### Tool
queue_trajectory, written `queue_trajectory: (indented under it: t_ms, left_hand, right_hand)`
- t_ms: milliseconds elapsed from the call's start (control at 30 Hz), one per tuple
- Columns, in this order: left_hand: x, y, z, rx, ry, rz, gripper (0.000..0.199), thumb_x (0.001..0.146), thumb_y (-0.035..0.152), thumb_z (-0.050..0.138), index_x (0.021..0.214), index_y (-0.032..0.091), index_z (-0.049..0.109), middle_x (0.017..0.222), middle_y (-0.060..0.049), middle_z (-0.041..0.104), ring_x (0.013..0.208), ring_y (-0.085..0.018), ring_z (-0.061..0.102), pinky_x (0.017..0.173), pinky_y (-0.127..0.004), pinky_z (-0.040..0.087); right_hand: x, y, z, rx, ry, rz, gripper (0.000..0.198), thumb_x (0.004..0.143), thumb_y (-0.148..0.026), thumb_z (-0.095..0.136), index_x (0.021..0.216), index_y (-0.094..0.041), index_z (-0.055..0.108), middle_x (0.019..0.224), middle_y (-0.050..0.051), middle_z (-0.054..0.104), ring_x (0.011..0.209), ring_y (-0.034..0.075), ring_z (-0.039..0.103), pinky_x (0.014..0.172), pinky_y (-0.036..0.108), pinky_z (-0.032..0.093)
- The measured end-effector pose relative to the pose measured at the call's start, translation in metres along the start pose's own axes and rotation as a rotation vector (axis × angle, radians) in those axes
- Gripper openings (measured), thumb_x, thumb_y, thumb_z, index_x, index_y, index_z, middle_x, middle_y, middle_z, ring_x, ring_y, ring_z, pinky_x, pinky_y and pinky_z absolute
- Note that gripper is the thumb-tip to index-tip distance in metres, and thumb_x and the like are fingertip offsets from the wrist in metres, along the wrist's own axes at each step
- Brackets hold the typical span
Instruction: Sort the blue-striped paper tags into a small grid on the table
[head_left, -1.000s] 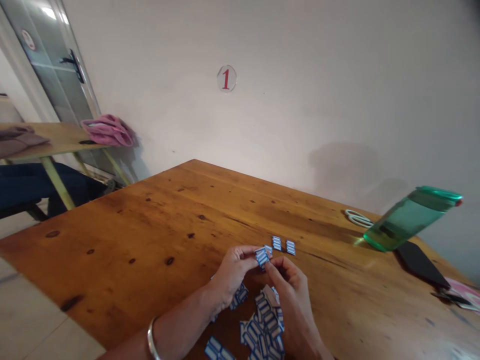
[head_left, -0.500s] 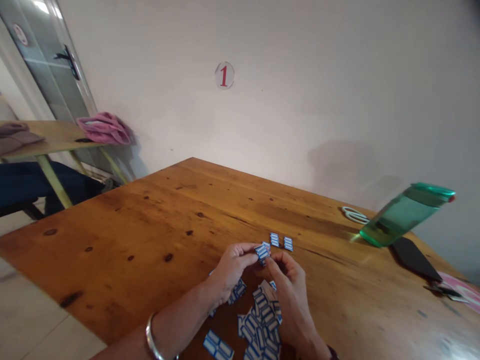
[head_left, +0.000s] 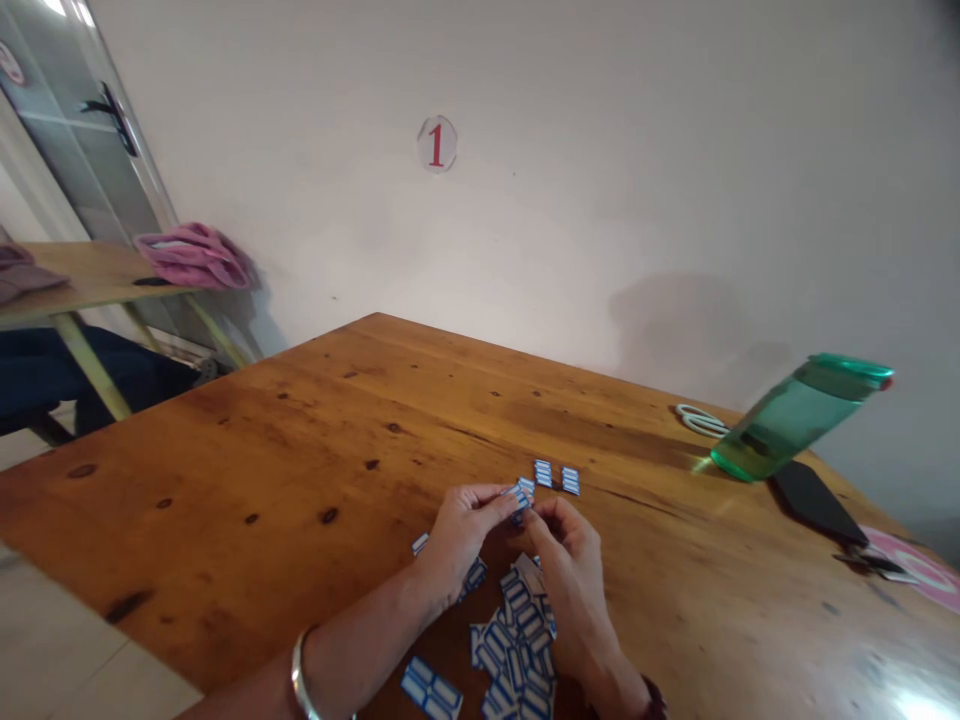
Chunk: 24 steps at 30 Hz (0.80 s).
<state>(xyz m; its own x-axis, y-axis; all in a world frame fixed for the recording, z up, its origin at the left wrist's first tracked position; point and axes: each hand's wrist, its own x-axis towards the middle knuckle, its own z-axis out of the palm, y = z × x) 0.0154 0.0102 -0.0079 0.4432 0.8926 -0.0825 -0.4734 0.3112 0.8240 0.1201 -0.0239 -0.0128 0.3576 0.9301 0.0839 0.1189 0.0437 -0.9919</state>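
Both forearms are bare with no sleeves showing, the left wrist wears a thin silver metal bangle (head_left: pixel 301 672), and a dark reddish band (head_left: pixel 654 697) edges the right wrist.

Wooden table, what lies on it

Table (head_left: pixel 300 440) carries a heap of blue-white labels (head_left: pixel 517 650), two labels (head_left: pixel 556 476) apart beyond it, a green bottle (head_left: pixel 795 415), white scissors (head_left: pixel 697 420), a black case (head_left: pixel 814 500), a pink sheet (head_left: pixel 926 575).

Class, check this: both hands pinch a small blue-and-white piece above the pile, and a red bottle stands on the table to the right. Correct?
Not quite: the bottle is green, as the head view shows. The left hand and right hand do pinch a blue-and-white piece above the pile.
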Motion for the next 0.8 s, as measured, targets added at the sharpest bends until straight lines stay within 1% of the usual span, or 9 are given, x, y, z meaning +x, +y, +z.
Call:
queue_trajectory:
  t_ms: [67,200,267,367,467,567,633,700,800]
  left_hand:
    - [0.000,0.001,0.001,-0.031,0.034,-0.001,0.019,0.062,0.028,0.071,0.072,0.011,0.071,0.063,-0.003,0.064,0.061,-0.012,0.055,0.067,-0.024,0.042]
    - [-0.001,0.005,0.002,-0.140,0.040,0.011,0.020,0.063,0.029,0.071,0.073,0.012,0.071,0.067,-0.005,0.067,0.066,-0.014,0.058,0.074,-0.026,0.044]
    - [-0.001,0.006,0.002,-0.161,0.035,0.021,0.019,0.063,0.028,0.071,0.074,0.012,0.071,0.069,-0.005,0.068,0.069,-0.014,0.059,0.075,-0.026,0.043]
    - [-0.001,0.006,0.001,-0.127,0.020,0.008,0.019,0.064,0.028,0.069,0.074,0.013,0.070,0.069,-0.005,0.067,0.066,-0.014,0.058,0.070,-0.025,0.044]
    - [-0.001,0.008,0.000,0.034,0.070,0.017,0.017,0.063,0.029,0.068,0.070,0.013,0.069,0.065,-0.003,0.065,0.062,-0.014,0.057,0.063,-0.024,0.043]
    - [0.000,0.013,-0.001,0.298,0.149,0.102,0.014,0.062,0.027,0.065,0.062,0.013,0.066,0.058,0.000,0.061,0.056,-0.011,0.052,0.057,-0.022,0.038]
    - [0.001,0.016,-0.002,0.423,0.169,0.153,0.013,0.062,0.026,0.063,0.058,0.013,0.063,0.053,0.002,0.058,0.053,-0.010,0.048,0.054,-0.021,0.035]
    - [0.001,0.016,-0.003,0.484,0.172,0.158,0.012,0.061,0.024,0.062,0.055,0.014,0.059,0.050,0.003,0.054,0.051,-0.010,0.046,0.052,-0.021,0.033]
    - [0.002,0.012,-0.003,0.523,0.158,0.132,0.010,0.059,0.022,0.059,0.053,0.015,0.055,0.049,0.005,0.051,0.049,-0.009,0.043,0.050,-0.021,0.031]
  right_hand:
    - [-0.001,-0.003,0.000,0.023,0.013,-0.006,0.026,0.068,-0.042,0.059,0.063,-0.017,0.056,0.056,-0.001,0.057,0.054,0.014,0.051,0.050,0.024,0.040]
    - [-0.003,-0.007,0.002,0.176,0.053,0.002,0.028,0.072,-0.045,0.056,0.066,-0.018,0.059,0.061,0.000,0.058,0.057,0.013,0.051,0.051,0.022,0.041]
    - [-0.003,-0.006,0.004,0.249,-0.003,0.032,0.029,0.071,-0.045,0.057,0.069,-0.017,0.060,0.063,0.000,0.058,0.058,0.013,0.051,0.053,0.022,0.042]
    - [-0.002,-0.003,0.006,0.313,-0.123,0.081,0.026,0.067,-0.042,0.063,0.071,-0.016,0.059,0.062,-0.001,0.057,0.056,0.012,0.051,0.054,0.023,0.042]
    - [0.001,0.000,0.004,0.305,-0.126,0.088,0.027,0.064,-0.042,0.065,0.065,-0.017,0.055,0.058,-0.003,0.054,0.052,0.011,0.049,0.052,0.023,0.040]
    - [0.004,0.000,-0.001,0.115,-0.079,-0.025,0.026,0.066,-0.040,0.063,0.062,-0.016,0.054,0.055,-0.004,0.052,0.051,0.010,0.044,0.049,0.022,0.037]
    - [0.006,-0.001,-0.005,-0.001,-0.062,-0.099,0.024,0.068,-0.038,0.062,0.063,-0.016,0.056,0.054,-0.004,0.050,0.051,0.010,0.041,0.048,0.021,0.034]
    - [0.008,-0.002,-0.007,-0.018,-0.048,-0.117,0.023,0.069,-0.038,0.061,0.064,-0.016,0.056,0.055,-0.003,0.051,0.052,0.010,0.041,0.049,0.021,0.034]
    - [0.008,-0.002,-0.008,0.047,-0.001,-0.088,0.023,0.068,-0.039,0.061,0.064,-0.016,0.056,0.056,-0.003,0.051,0.054,0.011,0.043,0.051,0.021,0.035]
